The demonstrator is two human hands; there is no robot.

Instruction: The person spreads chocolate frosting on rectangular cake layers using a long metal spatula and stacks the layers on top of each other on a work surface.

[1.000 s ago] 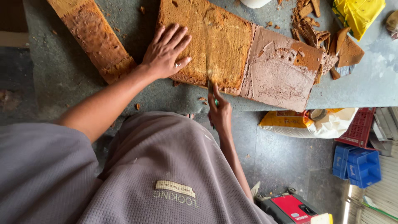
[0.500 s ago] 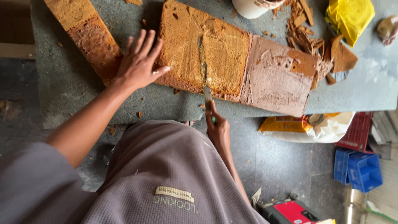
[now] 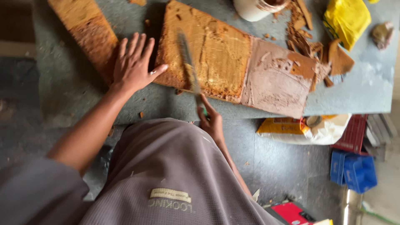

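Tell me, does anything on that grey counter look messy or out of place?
Yes. Brown crumbs and broken scraps lie scattered on the grey counter beside the white cup, right of the big cake slab. The slab's frosting covers only its right end, smeared unevenly.

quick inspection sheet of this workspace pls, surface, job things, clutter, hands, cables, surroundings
surface: grey worktop, dusted with crumbs and pale smears.
job's things: large brown sponge slab lying flat, its right part covered in chocolate-coloured cream; long knife laid across the slab, blurred.
clutter: second sponge strip at the left; trimmed crust scraps; white tub; yellow bag.
grippers: left hand spread flat, thumb against the slab's left edge; right hand grips the knife handle at the table edge.
cables: nothing seen.
surroundings: sack, red crate and blue crate on the grey floor.
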